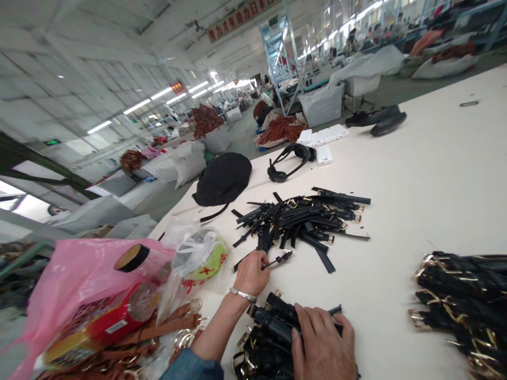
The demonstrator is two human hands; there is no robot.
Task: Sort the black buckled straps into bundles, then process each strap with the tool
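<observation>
Factory hall with strip lights and heaped sacks lies behind a cream bench (pixel 396 211), on which a loose pile of black buckled straps (pixel 301 216) spreads. The left hand (pixel 251 274), just in front of that pile, has its fingers pinching one black strap (pixel 277 259), its buckle end poking out to the right. The right hand (pixel 327 343) lies over a near bundle (pixel 273 327) of similar straps, fingers bent across the top; whether they grip any underneath, I cannot tell. Handling one strap well probably calls for a light pinch away from the buckle, lifting it free so the metal does not snag its neighbours, while the right palm steadies the bundle. A pink bag (pixel 75 269) and tan straps (pixel 166 330) crowd the left side, and a black cap (pixel 224 179) sits by the far-left edge; bare cream surface between the near bundle and the right-hand bundle (pixel 467 301) seems the easier side for moving.
</observation>
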